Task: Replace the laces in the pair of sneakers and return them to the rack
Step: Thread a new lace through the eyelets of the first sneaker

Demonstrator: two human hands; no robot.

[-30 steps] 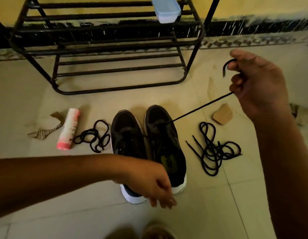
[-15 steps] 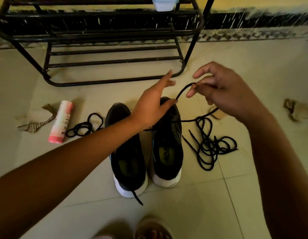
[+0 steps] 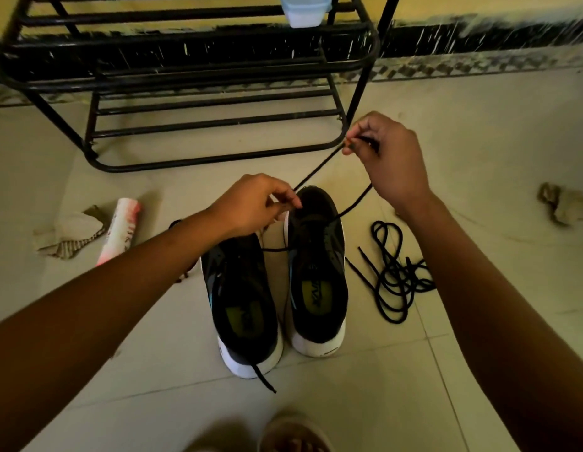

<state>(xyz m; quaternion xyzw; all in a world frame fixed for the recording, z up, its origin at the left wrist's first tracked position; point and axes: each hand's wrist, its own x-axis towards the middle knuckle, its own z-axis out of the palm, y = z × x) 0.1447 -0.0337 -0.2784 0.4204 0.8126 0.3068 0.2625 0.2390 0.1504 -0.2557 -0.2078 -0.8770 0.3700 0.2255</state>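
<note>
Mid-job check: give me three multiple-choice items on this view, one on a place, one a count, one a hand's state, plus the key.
1. Where does the loose lace coil lie?
A. inside a sneaker
B. on the floor, right of the sneakers
C. draped over both heels

2. How many sneakers stand on the floor?
A. two
B. three
C. one

3. What is the right hand doing?
A. lying flat on the floor
B. curled, holding nothing
C. pinching the lace

Key: 1 B, the coil lies on tile beside the right-hand sneaker; 2 A, one pair stands side by side; 3 C, its thumb and fingers close on the lace.
</note>
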